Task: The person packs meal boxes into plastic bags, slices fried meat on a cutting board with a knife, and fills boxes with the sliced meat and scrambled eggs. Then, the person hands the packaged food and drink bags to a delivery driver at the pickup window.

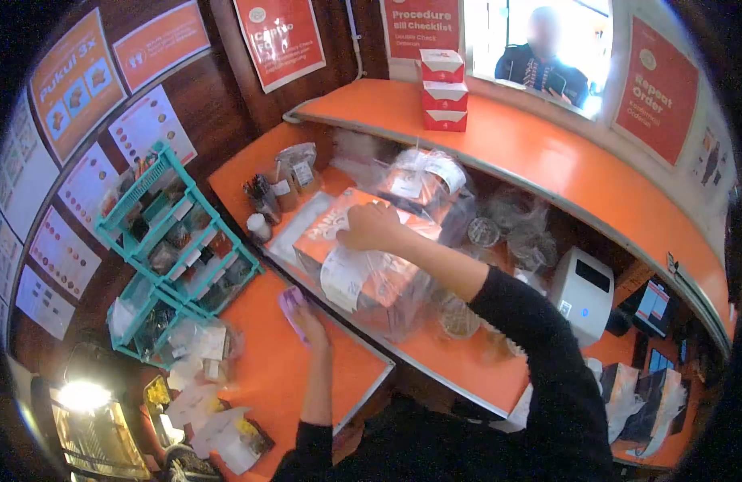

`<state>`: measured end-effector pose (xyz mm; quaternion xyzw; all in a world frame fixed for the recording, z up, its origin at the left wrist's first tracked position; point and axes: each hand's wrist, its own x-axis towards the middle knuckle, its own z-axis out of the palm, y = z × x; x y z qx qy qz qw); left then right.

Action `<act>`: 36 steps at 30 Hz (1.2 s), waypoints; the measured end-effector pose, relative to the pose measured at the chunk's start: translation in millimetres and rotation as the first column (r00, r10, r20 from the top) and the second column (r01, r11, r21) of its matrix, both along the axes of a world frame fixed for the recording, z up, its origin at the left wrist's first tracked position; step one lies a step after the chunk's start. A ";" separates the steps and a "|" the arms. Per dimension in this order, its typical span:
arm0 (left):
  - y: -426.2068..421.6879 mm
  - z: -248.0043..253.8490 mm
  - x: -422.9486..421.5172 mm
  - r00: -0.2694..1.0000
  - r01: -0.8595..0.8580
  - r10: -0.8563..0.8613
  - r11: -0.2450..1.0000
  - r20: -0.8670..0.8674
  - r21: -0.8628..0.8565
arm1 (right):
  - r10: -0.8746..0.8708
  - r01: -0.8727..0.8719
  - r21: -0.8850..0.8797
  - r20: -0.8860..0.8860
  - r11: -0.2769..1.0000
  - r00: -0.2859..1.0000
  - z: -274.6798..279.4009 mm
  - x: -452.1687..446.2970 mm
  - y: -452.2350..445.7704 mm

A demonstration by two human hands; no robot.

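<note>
My left hand (312, 328) is closed round a flat purple object (291, 312), shaped like a phone, close to the orange counter. My right hand (374, 228) is over an orange and white food box (328, 233), its fingers closed on what looks like the clear plastic bag (403, 309) around the box; the exact grip is hidden. A printed white receipt (343, 277) hangs on the bag's near side. Just behind is another bagged orange box (419, 183) with a white slip on it.
Teal stacked baskets (182, 257) hold packets at the left. Clear plastic cups (457, 315) and bags lie right of the box, near a white printer (581, 293). Small red and white boxes (445, 95) are stacked on the raised shelf (539, 132). A person (542, 68) stands outside the window.
</note>
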<state>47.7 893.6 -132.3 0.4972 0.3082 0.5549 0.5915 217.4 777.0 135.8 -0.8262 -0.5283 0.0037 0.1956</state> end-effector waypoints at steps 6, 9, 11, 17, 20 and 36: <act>-85.4 -85.4 -0.3 0.878 0.477 -0.388 0.675 0.279 -0.563 | 0.070 -0.170 -0.217 -0.405 0.961 0.911 35.0 8.5 9.1; -102.4 -99.4 -11.6 0.773 0.628 -0.524 0.553 0.357 -0.548 | 0.077 -0.175 -0.208 -0.409 0.962 0.909 35.3 -4.5 6.1; -107.3 -85.9 -20.2 0.775 0.617 -0.548 0.546 0.316 -0.567 | 0.114 -0.218 -0.187 -0.451 0.958 0.885 43.1 -14.7 3.1; -91.5 -55.6 -40.7 0.783 0.588 -0.584 0.585 0.213 -0.558 | 0.220 -0.340 -0.187 -0.469 0.922 0.855 92.6 -31.4 -9.4; -83.3 -39.2 -50.0 0.798 0.569 -0.578 0.626 0.172 -0.534 | 0.247 -0.370 -0.168 -0.493 0.914 0.834 131.0 -39.1 -20.8; -52.3 249.9 95.4 0.147 0.978 -0.929 0.188 0.339 0.092 | 0.302 -0.612 0.380 0.619 0.693 0.726 356.6 38.2 -192.8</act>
